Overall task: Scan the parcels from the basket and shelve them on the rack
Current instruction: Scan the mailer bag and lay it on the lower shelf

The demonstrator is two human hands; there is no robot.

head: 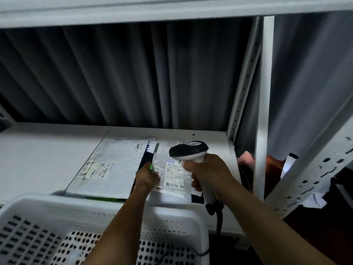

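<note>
Free shelf board [42,155] left of parcels [107,169], upright post [264,92] blocks right, basket rim [95,202] in front

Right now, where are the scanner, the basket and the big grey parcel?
scanner [181,151], head view, its dark head.
basket [57,203], head view, its white far rim.
big grey parcel [114,175], head view, its bare middle.

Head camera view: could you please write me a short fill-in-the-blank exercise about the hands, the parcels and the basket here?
1. The right hand grips the handle of the barcode ____.
2. The left hand touches the small clear parcel, which lies on a rack ____.
3. The large white parcel lies to the ____ of the small clear parcel.
4. The perforated basket is coloured ____.
Missing words: scanner; shelf; left; white.
</note>
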